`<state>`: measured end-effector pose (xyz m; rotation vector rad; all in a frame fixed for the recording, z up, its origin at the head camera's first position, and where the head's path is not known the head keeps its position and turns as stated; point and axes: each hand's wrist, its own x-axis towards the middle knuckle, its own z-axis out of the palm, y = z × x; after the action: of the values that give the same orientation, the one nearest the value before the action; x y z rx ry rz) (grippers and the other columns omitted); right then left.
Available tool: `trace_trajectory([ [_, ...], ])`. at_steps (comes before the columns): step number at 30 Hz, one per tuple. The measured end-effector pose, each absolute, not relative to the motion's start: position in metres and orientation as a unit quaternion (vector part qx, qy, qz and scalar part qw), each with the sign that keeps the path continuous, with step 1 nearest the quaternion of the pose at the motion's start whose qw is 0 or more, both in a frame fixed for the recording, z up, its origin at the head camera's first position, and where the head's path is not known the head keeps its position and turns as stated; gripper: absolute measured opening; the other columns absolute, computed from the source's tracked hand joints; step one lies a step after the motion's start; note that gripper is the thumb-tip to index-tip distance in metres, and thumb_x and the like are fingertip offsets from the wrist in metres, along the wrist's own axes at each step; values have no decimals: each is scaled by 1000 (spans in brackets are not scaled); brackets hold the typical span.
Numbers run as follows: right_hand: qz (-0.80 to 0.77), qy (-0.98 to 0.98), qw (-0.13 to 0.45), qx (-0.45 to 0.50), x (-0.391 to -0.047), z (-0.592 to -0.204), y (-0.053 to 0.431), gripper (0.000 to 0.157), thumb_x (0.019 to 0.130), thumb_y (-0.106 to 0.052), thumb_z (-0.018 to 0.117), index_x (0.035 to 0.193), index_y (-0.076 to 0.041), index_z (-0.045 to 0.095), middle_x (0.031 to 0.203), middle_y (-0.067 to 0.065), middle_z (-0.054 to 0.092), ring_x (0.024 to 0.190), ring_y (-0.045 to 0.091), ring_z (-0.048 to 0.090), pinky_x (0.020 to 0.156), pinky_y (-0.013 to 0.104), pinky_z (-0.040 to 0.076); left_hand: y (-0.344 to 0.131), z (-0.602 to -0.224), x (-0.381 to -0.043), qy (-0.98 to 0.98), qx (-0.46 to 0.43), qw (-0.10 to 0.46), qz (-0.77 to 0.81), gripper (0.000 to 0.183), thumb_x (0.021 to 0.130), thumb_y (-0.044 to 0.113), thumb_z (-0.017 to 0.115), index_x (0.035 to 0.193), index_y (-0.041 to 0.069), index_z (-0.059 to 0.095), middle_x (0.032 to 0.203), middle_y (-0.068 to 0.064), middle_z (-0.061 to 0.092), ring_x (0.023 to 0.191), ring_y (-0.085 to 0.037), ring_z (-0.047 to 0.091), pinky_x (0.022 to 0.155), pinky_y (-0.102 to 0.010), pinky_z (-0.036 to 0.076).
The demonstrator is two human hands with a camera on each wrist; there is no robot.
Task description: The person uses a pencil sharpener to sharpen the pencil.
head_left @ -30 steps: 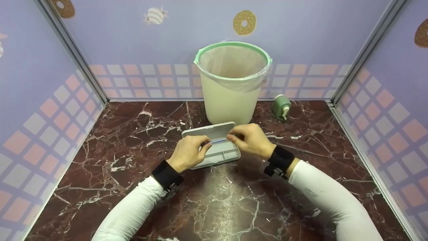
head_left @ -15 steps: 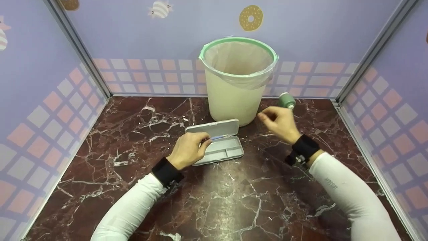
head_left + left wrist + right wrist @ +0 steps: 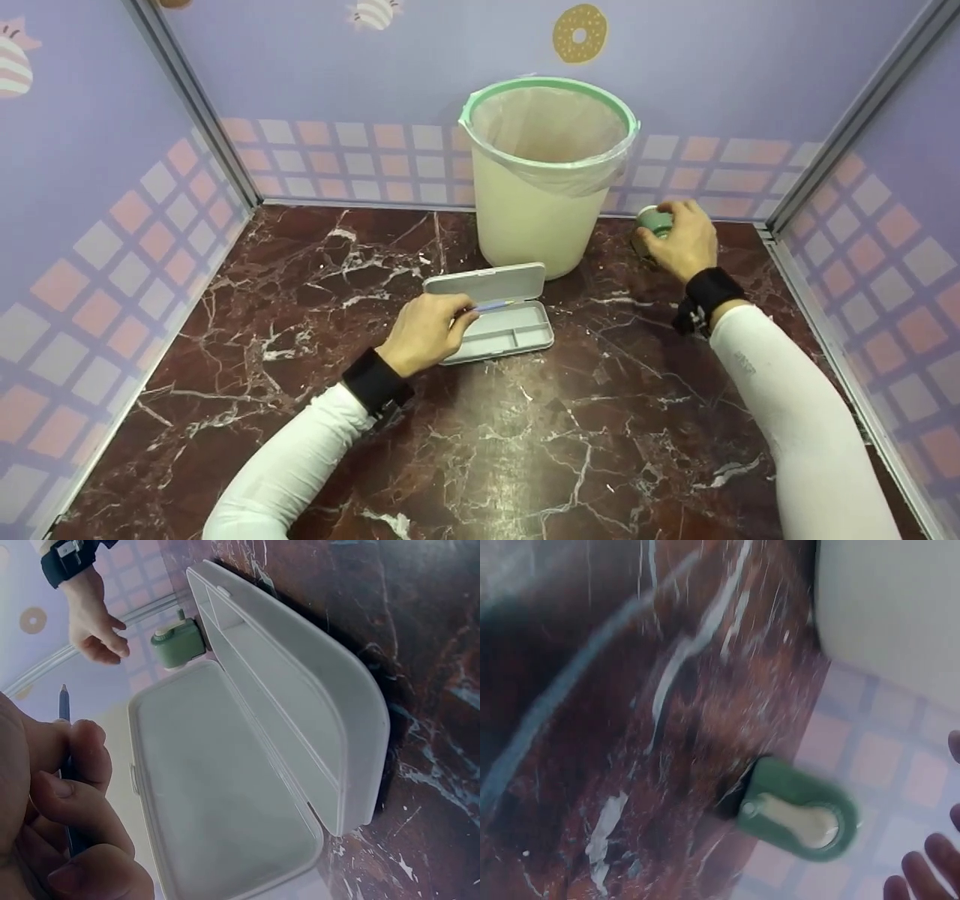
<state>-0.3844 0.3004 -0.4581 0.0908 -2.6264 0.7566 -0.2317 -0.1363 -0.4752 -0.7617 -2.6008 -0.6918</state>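
Observation:
My left hand (image 3: 427,330) pinches a blue pencil (image 3: 493,306) between thumb and fingers, its sharpened tip pointing right. In the left wrist view the pencil (image 3: 64,703) runs up through the curled fingers. Just beyond it lies a pale grey pencil case (image 3: 491,285), lid raised, with divided compartments. At the back right, my right hand (image 3: 688,244) reaches over a green crank pencil sharpener (image 3: 654,219), partly hiding it in the head view. The right wrist view shows the sharpener (image 3: 780,784) with its cream crank, and spread fingertips (image 3: 919,874) apart from it.
A tall cream bin (image 3: 534,214) with a green rim and clear liner stands behind the pencil case, left of the sharpener. Patterned walls (image 3: 337,67) enclose the dark red marbled tabletop (image 3: 300,420) at the back and both sides.
My right hand has left the pencil and moved right and back to the sharpener. The left hand keeps hold of the pencil over the case. The head view has shifted slightly.

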Motion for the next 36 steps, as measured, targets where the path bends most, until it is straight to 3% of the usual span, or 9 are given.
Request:
trace_trajectory([
  [9,276,-953,121,-35,-409,-463,304,83,95,-46,84,153,4,54,146,34,60,137,55,58,122,68,43,-141,-478,-231,-921,-260,165,-239,16,106,27,75,105,14,82,93,-6,86,73,-27,78,65,-55,62],
  [13,262,-960,88,-51,-420,-467,305,89,95,-49,82,157,7,49,150,37,58,139,58,57,121,69,45,-140,-479,-231,-923,-259,159,-238,15,106,27,74,104,14,82,91,-5,85,72,-26,77,65,-53,62],
  [18,243,-967,53,-62,-428,-471,306,88,97,-50,79,153,11,48,144,40,60,133,59,60,115,69,49,-140,-482,-231,-923,-266,150,-232,15,107,27,74,103,15,81,88,-5,83,70,-25,75,63,-52,62],
  [25,243,-967,20,-78,-441,-471,309,83,99,-55,74,140,14,56,134,41,67,129,61,65,111,69,52,-144,-481,-231,-928,-253,150,-229,15,107,28,74,104,15,81,89,-5,84,72,-26,76,65,-51,63],
  [36,223,-970,6,-93,-463,-497,316,87,98,-57,71,142,15,53,138,44,66,134,64,62,114,69,53,-153,-484,-226,-927,-252,156,-230,13,106,26,74,105,14,81,91,-4,84,75,-27,79,67,-52,63],
])
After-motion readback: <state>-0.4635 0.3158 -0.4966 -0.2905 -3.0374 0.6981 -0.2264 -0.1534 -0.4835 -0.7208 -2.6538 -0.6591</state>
